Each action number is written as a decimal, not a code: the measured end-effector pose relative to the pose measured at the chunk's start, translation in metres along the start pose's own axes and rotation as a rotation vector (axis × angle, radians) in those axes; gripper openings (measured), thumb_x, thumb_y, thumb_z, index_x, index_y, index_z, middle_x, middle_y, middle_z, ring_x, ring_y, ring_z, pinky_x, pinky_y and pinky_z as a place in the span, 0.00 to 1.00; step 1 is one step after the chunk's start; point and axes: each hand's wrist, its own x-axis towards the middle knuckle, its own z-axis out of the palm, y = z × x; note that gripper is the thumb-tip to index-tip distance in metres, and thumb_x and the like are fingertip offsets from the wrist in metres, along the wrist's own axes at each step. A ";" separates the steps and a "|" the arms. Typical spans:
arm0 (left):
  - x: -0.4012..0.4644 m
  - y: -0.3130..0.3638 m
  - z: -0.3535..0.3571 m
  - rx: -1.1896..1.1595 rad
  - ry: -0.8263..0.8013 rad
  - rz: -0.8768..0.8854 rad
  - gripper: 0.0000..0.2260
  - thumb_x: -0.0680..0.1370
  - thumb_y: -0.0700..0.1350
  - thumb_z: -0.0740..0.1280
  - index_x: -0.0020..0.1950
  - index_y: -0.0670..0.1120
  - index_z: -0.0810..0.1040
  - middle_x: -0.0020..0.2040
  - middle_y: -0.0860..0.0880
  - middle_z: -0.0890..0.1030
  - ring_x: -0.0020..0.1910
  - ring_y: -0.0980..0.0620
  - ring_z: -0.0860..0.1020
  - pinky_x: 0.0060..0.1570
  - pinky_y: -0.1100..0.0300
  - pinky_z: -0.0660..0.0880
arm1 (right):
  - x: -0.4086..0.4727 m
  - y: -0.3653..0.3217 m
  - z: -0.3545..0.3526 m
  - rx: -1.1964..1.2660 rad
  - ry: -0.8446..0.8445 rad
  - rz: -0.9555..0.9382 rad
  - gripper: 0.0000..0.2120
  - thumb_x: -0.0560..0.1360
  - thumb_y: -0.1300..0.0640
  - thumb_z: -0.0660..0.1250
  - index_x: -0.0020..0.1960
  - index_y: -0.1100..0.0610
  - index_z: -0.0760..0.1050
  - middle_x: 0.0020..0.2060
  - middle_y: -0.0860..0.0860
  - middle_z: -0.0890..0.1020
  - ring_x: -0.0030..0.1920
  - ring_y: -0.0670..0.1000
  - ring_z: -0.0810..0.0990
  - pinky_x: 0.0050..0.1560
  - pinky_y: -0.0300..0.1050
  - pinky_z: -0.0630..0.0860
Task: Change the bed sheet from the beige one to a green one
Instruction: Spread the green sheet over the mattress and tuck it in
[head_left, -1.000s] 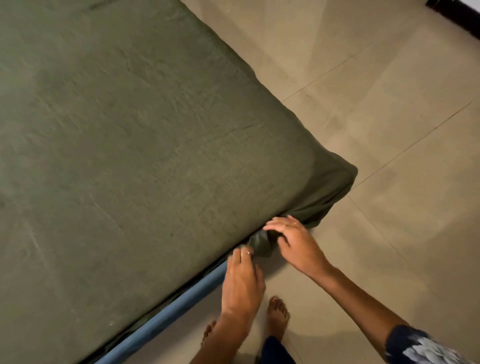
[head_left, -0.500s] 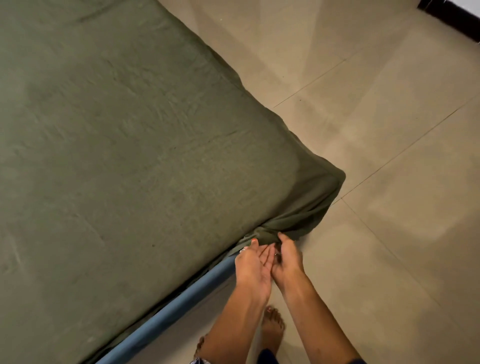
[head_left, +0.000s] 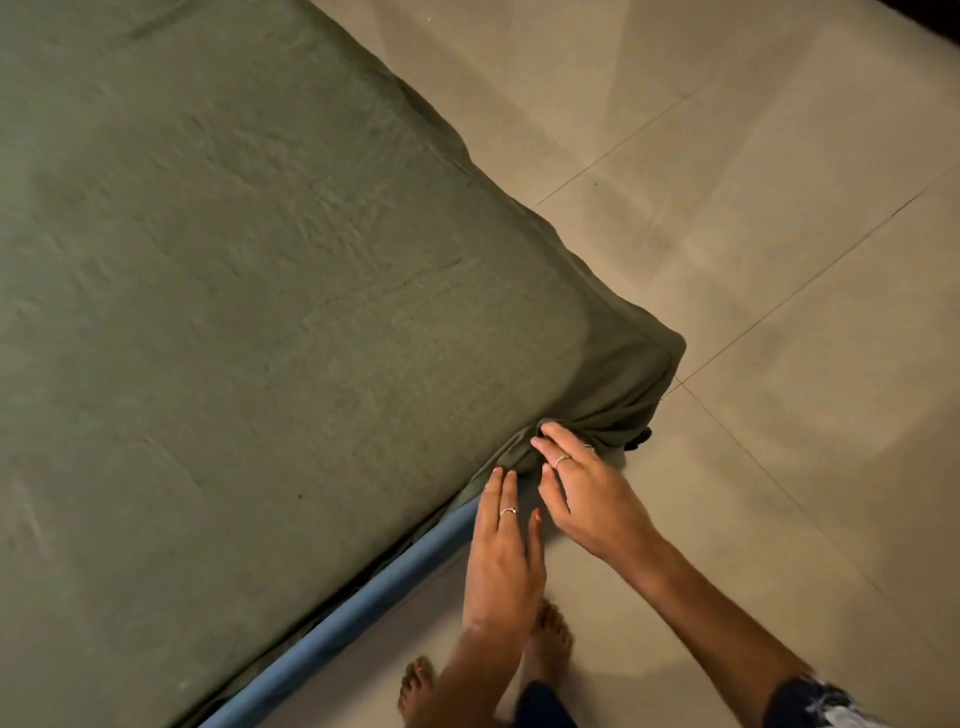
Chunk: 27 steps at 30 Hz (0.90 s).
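Two hands work at the green sheet's (head_left: 260, 286) bunched corner: left hand (head_left: 501, 561) flat, fingers straight; right hand (head_left: 587, 499) loosely spread, fingertips touching fabric. Blue bed rail (head_left: 337, 623) alongside; tiled floor (head_left: 753, 234) around.

Green bed sheet (head_left: 249, 291) lies spread flat over the mattress, lightly creased, excess bunched at the near corner.

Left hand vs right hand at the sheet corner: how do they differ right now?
The left hand lies flat, fingers straight, tips at the green bed sheet edge above the blue bed frame rail. The right hand sits nearer the corner, fingers bent onto the bunched fabric. Both wear rings.
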 end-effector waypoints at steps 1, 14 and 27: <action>0.003 -0.003 0.001 0.075 0.008 0.032 0.38 0.75 0.67 0.39 0.77 0.45 0.58 0.76 0.51 0.59 0.74 0.59 0.55 0.71 0.69 0.48 | 0.000 0.003 -0.004 -0.127 -0.042 -0.077 0.23 0.76 0.53 0.53 0.60 0.62 0.79 0.62 0.54 0.78 0.59 0.49 0.78 0.61 0.42 0.73; 0.069 0.009 -0.025 0.485 -0.454 0.041 0.19 0.81 0.46 0.55 0.71 0.44 0.67 0.69 0.46 0.71 0.66 0.47 0.71 0.63 0.58 0.66 | 0.037 -0.044 0.011 -0.872 -0.495 -0.066 0.18 0.82 0.56 0.50 0.68 0.57 0.71 0.69 0.55 0.59 0.68 0.57 0.61 0.69 0.54 0.59; 0.043 0.015 -0.015 0.599 -0.188 0.289 0.25 0.63 0.47 0.76 0.59 0.45 0.80 0.55 0.48 0.82 0.49 0.50 0.83 0.40 0.58 0.80 | -0.007 0.003 0.018 1.232 0.242 1.369 0.20 0.79 0.41 0.59 0.53 0.59 0.69 0.52 0.56 0.73 0.59 0.61 0.75 0.60 0.56 0.74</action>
